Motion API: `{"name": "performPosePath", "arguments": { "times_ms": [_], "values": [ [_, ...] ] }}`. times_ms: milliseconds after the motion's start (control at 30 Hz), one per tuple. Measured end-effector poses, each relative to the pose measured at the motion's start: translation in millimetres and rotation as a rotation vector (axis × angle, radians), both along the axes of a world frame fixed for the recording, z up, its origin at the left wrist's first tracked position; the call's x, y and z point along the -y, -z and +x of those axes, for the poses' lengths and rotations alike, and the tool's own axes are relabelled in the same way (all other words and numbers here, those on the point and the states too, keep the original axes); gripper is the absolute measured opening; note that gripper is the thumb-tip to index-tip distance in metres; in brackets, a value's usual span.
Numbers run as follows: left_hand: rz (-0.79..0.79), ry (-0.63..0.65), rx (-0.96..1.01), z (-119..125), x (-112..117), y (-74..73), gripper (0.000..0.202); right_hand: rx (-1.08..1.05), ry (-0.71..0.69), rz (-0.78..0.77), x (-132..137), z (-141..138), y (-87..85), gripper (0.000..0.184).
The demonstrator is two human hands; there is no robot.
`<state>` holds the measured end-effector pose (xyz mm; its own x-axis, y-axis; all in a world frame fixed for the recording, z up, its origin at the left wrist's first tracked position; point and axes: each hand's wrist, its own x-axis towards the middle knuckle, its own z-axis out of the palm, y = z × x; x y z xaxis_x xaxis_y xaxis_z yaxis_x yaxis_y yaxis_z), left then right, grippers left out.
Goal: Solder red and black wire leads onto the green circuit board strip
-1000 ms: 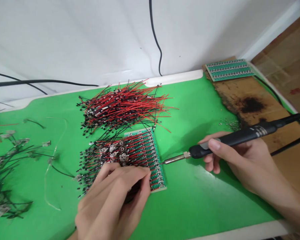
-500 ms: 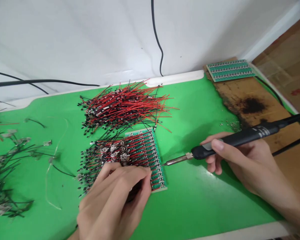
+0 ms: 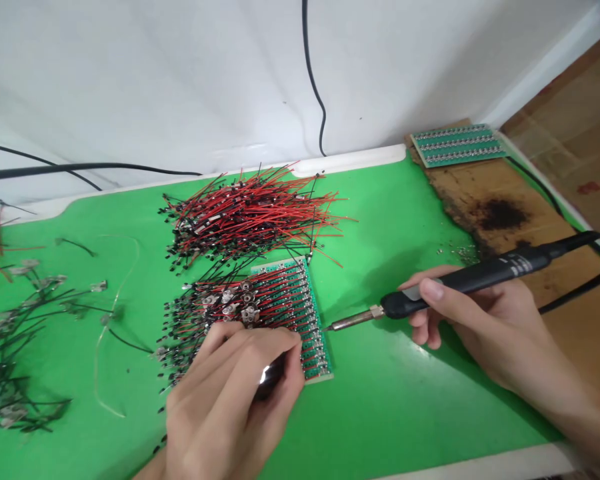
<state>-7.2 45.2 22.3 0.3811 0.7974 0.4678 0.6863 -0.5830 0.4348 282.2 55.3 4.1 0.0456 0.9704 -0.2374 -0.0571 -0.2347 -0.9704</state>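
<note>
My right hand [image 3: 473,320] grips a black soldering iron [image 3: 460,283] like a pen, its metal tip touching the right edge of a green circuit board [image 3: 310,320]. Red and black wires with small metal parts are soldered in rows across the board and trail off to the left. My left hand [image 3: 235,393] rests on the lower part of the board and wires, fingers curled and pinched round something small and shiny that I cannot name.
A loose heap of red and black wires [image 3: 250,213] lies behind the board on the green mat [image 3: 395,400]. More wire pieces [image 3: 15,333] are scattered at the left. A second circuit board [image 3: 457,143] sits on a scorched wooden board [image 3: 500,213] at the right.
My left hand has shifted slightly toward me and a shiny object now shows between its fingers. The soldering iron has stayed at the board's edge.
</note>
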Motion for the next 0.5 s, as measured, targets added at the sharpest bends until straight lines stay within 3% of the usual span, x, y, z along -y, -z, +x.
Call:
{"name": "performPosePath", "arguments": {
  "times_ms": [500],
  "values": [
    [0.036, 0.069, -0.008, 4.4, -4.8, 1.6, 0.021, -0.093, 0.006, -0.022, -4.8, -2.7, -1.2, 0.028]
  ]
}}
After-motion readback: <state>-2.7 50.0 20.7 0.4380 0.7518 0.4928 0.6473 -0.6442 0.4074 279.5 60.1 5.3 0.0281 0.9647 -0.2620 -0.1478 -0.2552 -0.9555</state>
